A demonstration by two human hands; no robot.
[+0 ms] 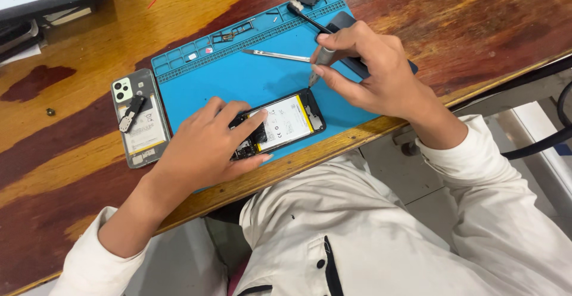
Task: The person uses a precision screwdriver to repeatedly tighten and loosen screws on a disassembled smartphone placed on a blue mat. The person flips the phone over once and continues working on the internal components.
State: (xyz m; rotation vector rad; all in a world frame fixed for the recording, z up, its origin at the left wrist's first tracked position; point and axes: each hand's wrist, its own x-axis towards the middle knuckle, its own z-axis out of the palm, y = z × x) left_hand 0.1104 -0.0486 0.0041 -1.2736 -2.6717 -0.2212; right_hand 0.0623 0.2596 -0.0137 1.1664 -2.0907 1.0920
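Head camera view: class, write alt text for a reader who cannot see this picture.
A person's left hand steadies an opened phone on a blue work mat while the right hand holds a screwdriver tip-down at the phone's top end. A second phone back with a battery lies left of the mat on a wooden table; metal tweezers rest on the mat.

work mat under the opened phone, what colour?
Blue. The work mat lies on the wooden table under the opened phone; head view shows it.
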